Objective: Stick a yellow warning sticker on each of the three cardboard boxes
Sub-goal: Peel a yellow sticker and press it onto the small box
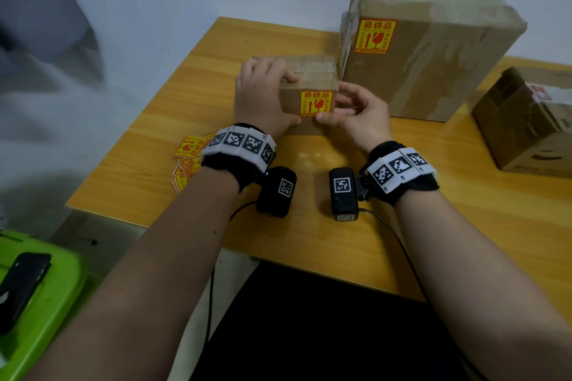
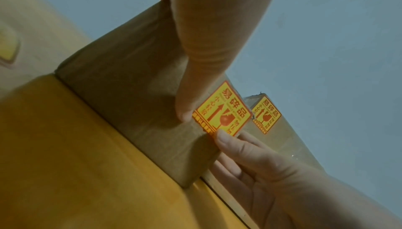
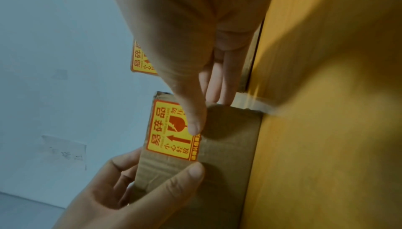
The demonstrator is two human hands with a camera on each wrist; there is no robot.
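Left hand (image 1: 263, 96) grasps the small brown cardboard box (image 1: 309, 77) — right hand (image 1: 356, 114) thumb presses its yellow warning sticker (image 1: 316, 103), fingers relaxed.

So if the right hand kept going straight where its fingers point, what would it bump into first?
Probably the small box: the right hand points at its stickered front, thumb already on the sticker. The big box stands just behind.
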